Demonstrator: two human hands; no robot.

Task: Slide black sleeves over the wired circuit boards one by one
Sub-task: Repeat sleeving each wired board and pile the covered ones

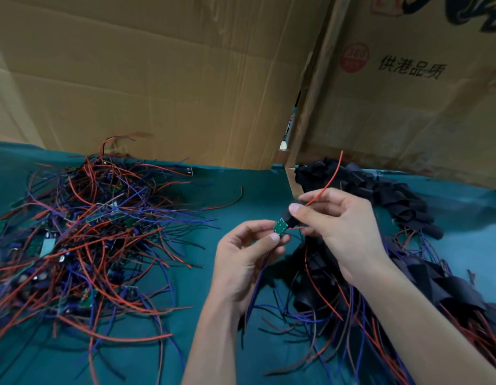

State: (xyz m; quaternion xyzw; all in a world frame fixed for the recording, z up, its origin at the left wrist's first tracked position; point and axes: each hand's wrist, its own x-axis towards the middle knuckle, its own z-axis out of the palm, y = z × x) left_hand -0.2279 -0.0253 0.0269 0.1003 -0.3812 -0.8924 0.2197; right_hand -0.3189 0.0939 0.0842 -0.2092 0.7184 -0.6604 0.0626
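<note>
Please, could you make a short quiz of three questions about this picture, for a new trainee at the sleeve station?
1. True or false: the green circuit board is already fully covered by the black sleeve.
2. Which hand pinches the black sleeve? A) left hand B) right hand
3. Fill the gap: the pile of loose black sleeves lies on the ____ side of the teal cloth.

Key
1. False: the board shows bare beside the sleeve.
2. B; the left hand pinches the board.
3. Right; the tangled pile of unsleeved boards lies on the left.
</note>
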